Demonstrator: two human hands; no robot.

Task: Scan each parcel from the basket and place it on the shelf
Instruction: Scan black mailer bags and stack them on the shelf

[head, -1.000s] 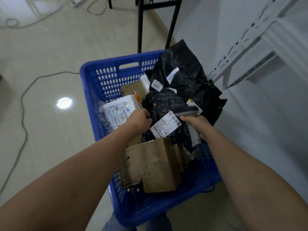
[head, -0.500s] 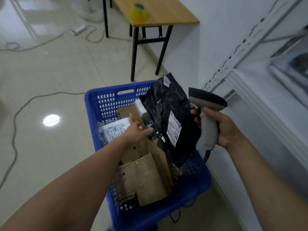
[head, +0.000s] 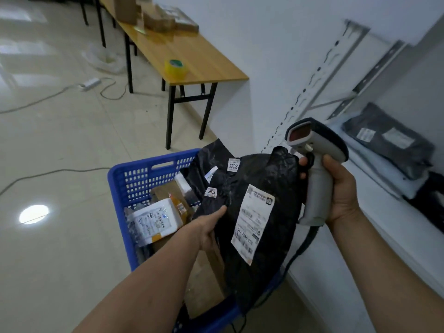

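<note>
Two closed grips: left hand (head: 211, 227) pinches floppy black plastic parcel (head: 271, 188), right hand (head: 341, 193) holds grey handheld scanner (head: 319, 186); parcel may slip.

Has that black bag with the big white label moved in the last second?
Yes. The black parcel has risen up from the blue basket, where it lay a second ago, toward the basket's right side; the left hand holds it.

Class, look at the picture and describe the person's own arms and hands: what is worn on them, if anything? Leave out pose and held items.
Both arms are bare from the frame edge down, and no sleeves show. The left hand and right hand wear no gloves. No watch, band or ring is visible on the wrists or on the fingers that show.
</note>
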